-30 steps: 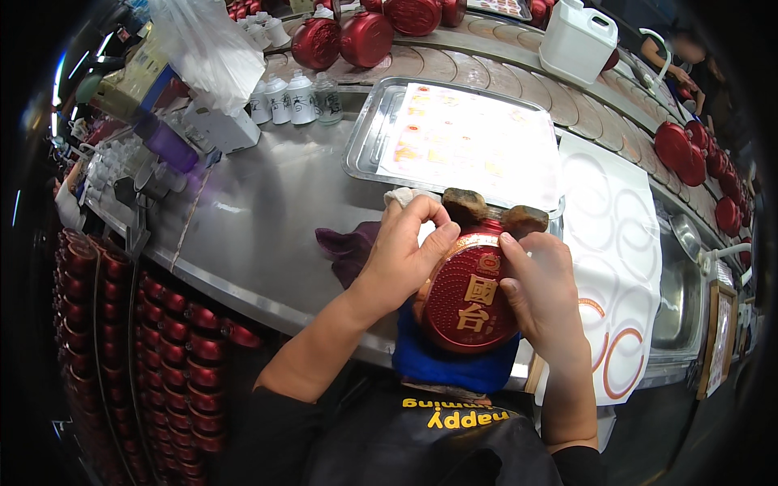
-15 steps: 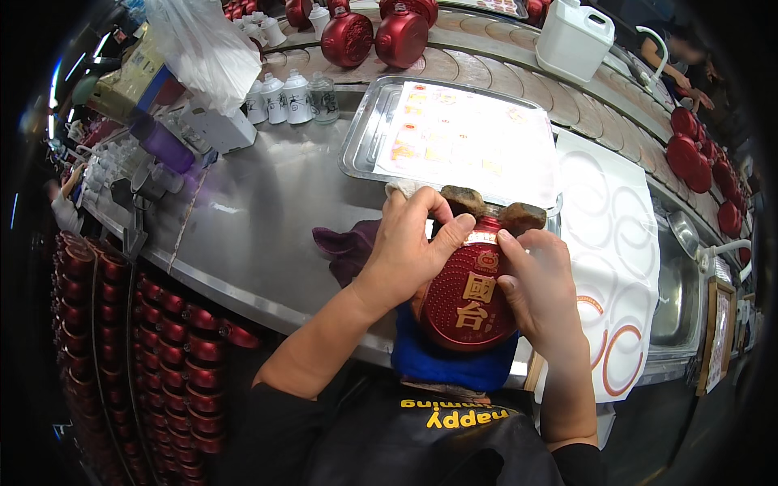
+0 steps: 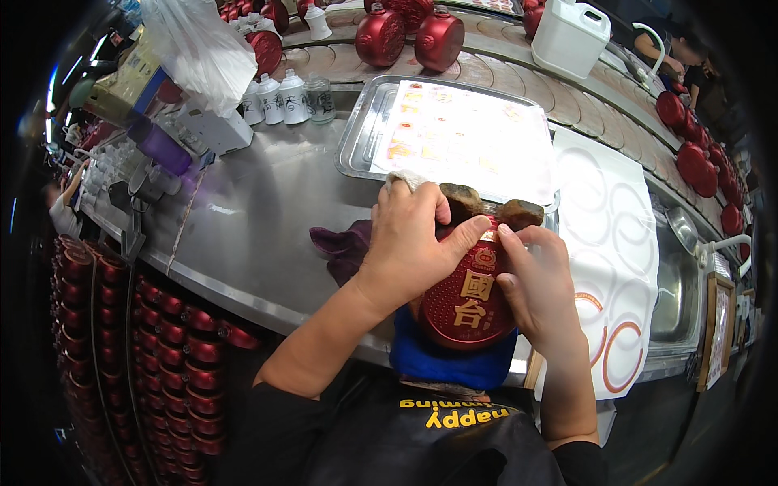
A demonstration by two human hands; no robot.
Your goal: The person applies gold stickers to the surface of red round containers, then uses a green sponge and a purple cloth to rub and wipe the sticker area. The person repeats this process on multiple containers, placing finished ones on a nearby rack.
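A round, flat red bottle (image 3: pixel 466 304) with raised dots and gold characters lies face up on a blue cloth (image 3: pixel 466 368). Its neck end rests by two worn, dark brown pads (image 3: pixel 519 212). My left hand (image 3: pixel 409 243) has its fingers curled round a whitish cloth (image 3: pixel 408 179), while its thumb presses across a pale label strip (image 3: pixel 489 236) near the bottle's neck. Along the bottle's right edge, my right hand (image 3: pixel 545 283) grips it, index fingertip touching the strip beside the left thumb. The left thumb hides much of the strip.
Beyond the bottle, a metal tray (image 3: pixel 354 158) bears a white sheet of stickers (image 3: pixel 470 134). A purple cloth (image 3: pixel 344 247) lies left. Ring-shaped strips lie on white backing (image 3: pixel 604 194). Red bottles (image 3: pixel 438 39) ride a conveyor (image 3: pixel 494 71); a white jug (image 3: pixel 571 40) stands there. A co-worker (image 3: pixel 677 49) is far right.
My left thumb has slid right along the label strip and covers more of it. My right hand has hardly moved. Bottles on the near conveyor have shifted right.
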